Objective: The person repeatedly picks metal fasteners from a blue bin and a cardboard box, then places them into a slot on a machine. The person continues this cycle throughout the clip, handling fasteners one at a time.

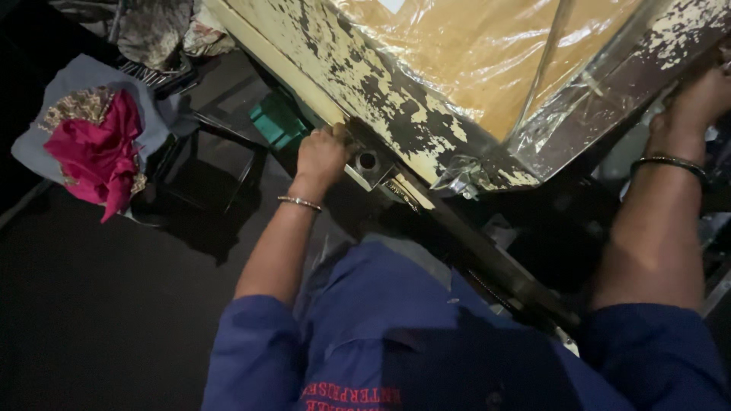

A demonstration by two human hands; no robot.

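A large worn wooden frame with flaking cream paint fills the upper middle, its top covered by shiny plastic sheet over an orange-brown surface. My left hand grips the lower edge of the frame's left side, close to a small metal bracket with a round hole. My right hand holds the frame's dark right edge at the far right of the view. Both wrists carry thin bangles. My blue sleeves and shirt fill the bottom.
A pink cloth with gold embroidery lies on grey fabric at the left. A green block sits under the frame's left side. A dark bar runs diagonally below the frame corner. Dark floor lies at lower left.
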